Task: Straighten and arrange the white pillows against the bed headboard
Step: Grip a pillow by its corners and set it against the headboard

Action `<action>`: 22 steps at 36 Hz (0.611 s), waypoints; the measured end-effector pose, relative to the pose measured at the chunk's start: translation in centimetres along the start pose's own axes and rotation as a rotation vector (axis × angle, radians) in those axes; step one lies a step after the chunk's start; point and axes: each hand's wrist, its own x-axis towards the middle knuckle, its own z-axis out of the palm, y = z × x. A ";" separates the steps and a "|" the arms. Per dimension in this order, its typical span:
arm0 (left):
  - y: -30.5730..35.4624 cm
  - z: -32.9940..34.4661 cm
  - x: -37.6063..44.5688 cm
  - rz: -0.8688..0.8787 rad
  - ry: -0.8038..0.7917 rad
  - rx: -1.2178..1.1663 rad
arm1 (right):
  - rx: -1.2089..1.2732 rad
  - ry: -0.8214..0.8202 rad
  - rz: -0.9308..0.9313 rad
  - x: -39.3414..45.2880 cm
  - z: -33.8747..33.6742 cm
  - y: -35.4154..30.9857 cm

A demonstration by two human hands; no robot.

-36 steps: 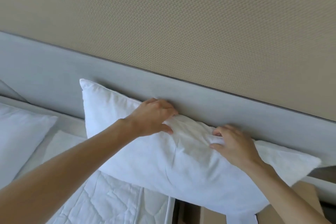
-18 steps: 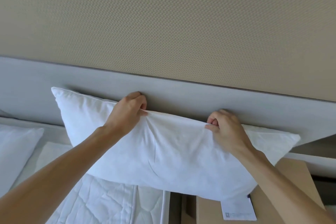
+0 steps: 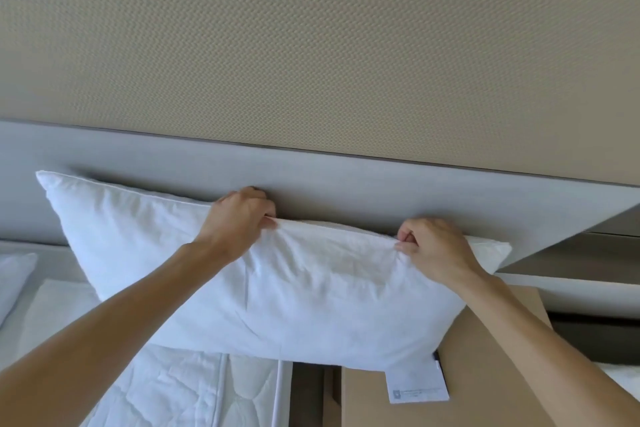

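Pillow (image 3: 277, 288), mid-frame, is being held up against the headboard (image 3: 346, 184), top edge being pinched by left hand (image 3: 239, 218) and right hand (image 3: 433, 250). Straightening step judged underway; levelling and settling is being called for next.

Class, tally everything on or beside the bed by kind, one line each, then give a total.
White stuffed fabric pillows: 2, one held, one at the left edge
White quilted mattress: 1
Brown cardboard box: 1
White printed care tag: 1
Total: 5
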 end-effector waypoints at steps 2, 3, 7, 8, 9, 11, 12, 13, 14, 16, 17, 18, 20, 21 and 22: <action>0.0 -0.4 -0.2 0.003 0.064 -0.010 | -0.014 0.055 -0.020 0.1 -0.2 0.1; 0.1 -0.7 -0.3 0.016 0.105 -0.007 | -0.002 0.084 -0.030 0.1 -0.3 0.2; 0.1 -1.4 -0.6 -0.003 0.182 -0.024 | 0.100 0.158 -0.078 0.3 -0.7 0.2; 0.1 -1.3 -0.5 -0.020 0.179 -0.032 | 0.152 0.149 -0.082 0.3 -0.8 0.3; 0.1 -1.2 -0.4 -0.031 0.175 -0.038 | 0.201 0.133 -0.089 0.3 -0.9 0.5; 0.7 -1.1 -0.2 -0.018 0.155 -0.046 | 0.250 0.097 -0.119 0.1 -1.0 1.6; 1.3 -1.1 0.0 0.006 0.150 -0.060 | 0.253 0.079 -0.129 -0.1 -1.1 2.4; 1.9 -1.1 0.1 0.035 0.146 -0.086 | 0.249 0.063 -0.131 -0.4 -1.3 3.2; 2.7 -1.1 0.3 0.068 0.136 -0.119 | 0.239 0.049 -0.122 -0.7 -1.5 4.2; 4.3 -0.8 0.8 0.124 0.086 -0.177 | 0.203 0.033 -0.092 -1.4 -1.9 6.0; 5.3 -0.5 1.1 0.139 0.044 -0.202 | 0.184 0.024 -0.076 -1.8 -2.1 6.8; 6.3 -0.1 1.4 0.149 0.000 -0.223 | 0.168 0.016 -0.067 -2.2 -2.3 7.5; 8.3 0.9 2.1 0.168 -0.084 -0.230 | 0.138 0.001 -0.051 -2.8 -2.5 8.8; 9.3 1.5 2.4 0.174 -0.120 -0.224 | 0.115 -0.003 -0.044 -3.0 -2.6 9.3; 10.1 2.1 2.8 0.175 -0.149 -0.221 | 0.084 -0.005 -0.034 -3.1 -2.6 9.8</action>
